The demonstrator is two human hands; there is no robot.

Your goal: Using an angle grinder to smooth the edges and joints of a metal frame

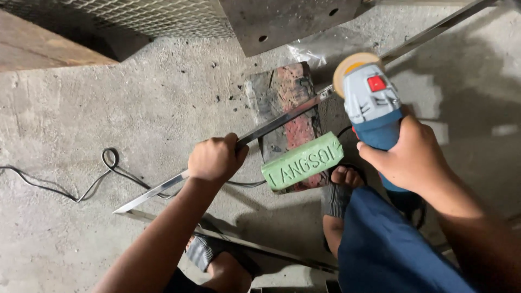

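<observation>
Head view: my left hand [216, 158] clamps the long shiny metal strip [282, 120] mid-frame, resting across the worn red brick [290, 108]. My right hand [408, 154] grips the blue-grey angle grinder [372, 100], buffing wheel [351, 66] at the strip, upper right. Best: light pressure, strip pinned flat. Green compound bar [302, 161] just beside.

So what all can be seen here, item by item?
metal strip: one, shiny silver, laid slanting across the brick, gripped by the left hand
angle grinder: one, grey and blue with a red switch and a tan disc, in the right hand
brick: one, red and sooty, on the concrete floor
green bar: one, pale green block, lying on the brick's near end
cable: one, black, looping over the floor
metal plate: one, grey with holes, at the top
wire mesh: one, pale, top left
feet in sandals: two, near the brick
left hand: closed round the strip
right hand: wrapped round the grinder
</observation>
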